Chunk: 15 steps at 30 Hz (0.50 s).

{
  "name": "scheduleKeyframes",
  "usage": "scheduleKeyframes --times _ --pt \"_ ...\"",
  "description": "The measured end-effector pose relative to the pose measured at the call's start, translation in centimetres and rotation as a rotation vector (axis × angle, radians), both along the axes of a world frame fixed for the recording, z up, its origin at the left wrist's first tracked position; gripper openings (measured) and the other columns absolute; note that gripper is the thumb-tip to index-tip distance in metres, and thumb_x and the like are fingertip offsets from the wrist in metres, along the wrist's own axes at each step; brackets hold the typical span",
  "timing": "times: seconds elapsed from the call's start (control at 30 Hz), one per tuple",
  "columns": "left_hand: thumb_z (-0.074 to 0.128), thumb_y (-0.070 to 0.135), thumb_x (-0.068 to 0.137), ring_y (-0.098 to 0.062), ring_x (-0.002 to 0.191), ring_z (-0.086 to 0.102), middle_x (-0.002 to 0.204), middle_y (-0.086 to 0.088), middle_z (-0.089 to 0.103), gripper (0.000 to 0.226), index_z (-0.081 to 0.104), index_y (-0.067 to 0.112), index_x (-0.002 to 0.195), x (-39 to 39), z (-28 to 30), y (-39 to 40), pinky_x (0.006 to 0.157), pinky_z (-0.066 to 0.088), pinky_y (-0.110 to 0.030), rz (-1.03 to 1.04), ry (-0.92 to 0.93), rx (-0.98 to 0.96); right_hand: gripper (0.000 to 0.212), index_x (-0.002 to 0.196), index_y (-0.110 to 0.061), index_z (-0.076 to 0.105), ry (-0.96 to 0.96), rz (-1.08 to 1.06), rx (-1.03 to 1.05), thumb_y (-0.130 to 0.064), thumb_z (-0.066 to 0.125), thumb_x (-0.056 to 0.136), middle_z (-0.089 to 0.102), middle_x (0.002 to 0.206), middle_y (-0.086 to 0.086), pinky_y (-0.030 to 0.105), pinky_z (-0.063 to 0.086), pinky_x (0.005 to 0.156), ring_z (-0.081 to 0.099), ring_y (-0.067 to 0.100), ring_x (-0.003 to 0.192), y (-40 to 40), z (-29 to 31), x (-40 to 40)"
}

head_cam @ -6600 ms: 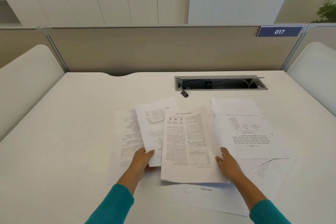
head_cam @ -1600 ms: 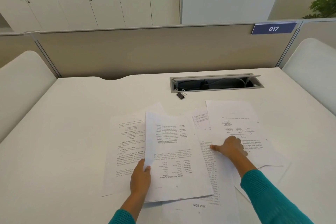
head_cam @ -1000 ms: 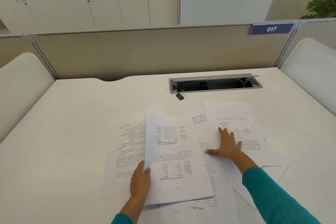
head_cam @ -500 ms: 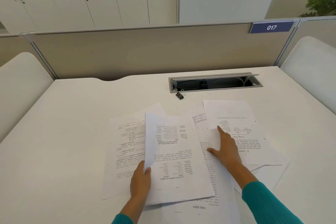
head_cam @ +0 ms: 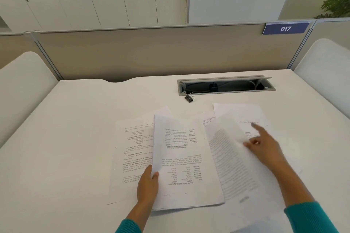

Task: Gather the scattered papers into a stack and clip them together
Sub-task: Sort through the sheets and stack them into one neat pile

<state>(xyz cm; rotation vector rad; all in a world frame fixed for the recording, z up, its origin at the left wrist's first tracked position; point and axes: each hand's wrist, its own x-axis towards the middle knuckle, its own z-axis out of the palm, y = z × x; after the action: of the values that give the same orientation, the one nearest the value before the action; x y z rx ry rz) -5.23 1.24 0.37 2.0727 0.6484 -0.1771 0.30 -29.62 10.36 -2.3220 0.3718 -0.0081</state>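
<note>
Printed papers lie scattered on the white desk (head_cam: 75, 128). My left hand (head_cam: 148, 185) grips the left edge of a small stack of papers (head_cam: 185, 161), thumb on top. One sheet (head_cam: 130, 149) lies flat to the left, under the stack. My right hand (head_cam: 265, 147) pinches a blurred, lifted sheet (head_cam: 231, 161) just right of the stack, with its index finger stretched out. Another sheet (head_cam: 238, 113) lies beyond it, and more paper lies under my right forearm. A black binder clip (head_cam: 189, 98) sits apart on the desk, beyond the papers.
An open cable tray (head_cam: 225, 86) is set into the desk behind the clip. A beige partition (head_cam: 151, 53) with a blue "017" sign (head_cam: 285, 28) closes off the back. White curved panels (head_cam: 24, 85) stand at both sides of the desk.
My right hand went from lying flat on the right-hand sheets to lifting one sheet, which is now blurred with motion. My left hand and the stack have stayed put.
</note>
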Motion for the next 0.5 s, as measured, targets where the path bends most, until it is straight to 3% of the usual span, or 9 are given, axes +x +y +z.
scheduleKeyframes --times 0.17,0.3,0.4,0.5 --pt "0.042 0.017 0.097 -0.027 0.135 0.036 0.148 -0.007 0.038 0.047 0.032 0.01 0.142 -0.2 0.0 0.1 0.112 0.03 -0.038 -0.006 -0.029 -0.022 0.052 0.13 -0.043 0.041 -0.332 0.055 0.06 -0.027 0.063 0.085 0.064 0.086 -0.012 0.023 0.04 0.072 0.06 0.003 0.077 2.0 7.7 -0.2" --pt "0.047 0.015 0.095 -0.027 0.127 0.045 0.142 -0.007 0.046 0.042 0.041 0.01 0.136 -0.6 0.0 0.6 0.109 0.036 -0.041 0.005 -0.107 -0.128 0.05 0.123 -0.052 0.043 -0.459 0.144 0.217 -0.029 0.064 0.084 0.07 0.086 -0.019 0.015 0.046 0.063 0.066 -0.004 0.074 3.6 11.2 -0.8" --pt "0.049 0.018 0.094 -0.025 0.125 0.048 0.141 -0.003 0.046 0.043 0.041 0.015 0.136 -0.8 0.1 0.8 0.107 0.039 -0.04 0.01 -0.147 -0.186 0.055 0.13 -0.045 0.037 -0.48 0.124 0.211 -0.024 0.062 0.086 0.068 0.091 -0.016 0.018 0.047 0.069 0.065 0.001 0.078 4.1 10.8 0.0" --pt "0.044 0.02 0.096 -0.023 0.127 0.044 0.143 -0.002 0.044 0.042 0.039 0.017 0.138 -0.8 0.0 0.9 0.106 0.036 -0.035 0.022 -0.168 -0.215 0.06 0.137 -0.034 0.034 -0.385 0.039 0.156 -0.014 0.059 0.087 0.06 0.095 -0.008 0.019 0.04 0.074 0.057 0.007 0.078 4.2 7.7 1.3"
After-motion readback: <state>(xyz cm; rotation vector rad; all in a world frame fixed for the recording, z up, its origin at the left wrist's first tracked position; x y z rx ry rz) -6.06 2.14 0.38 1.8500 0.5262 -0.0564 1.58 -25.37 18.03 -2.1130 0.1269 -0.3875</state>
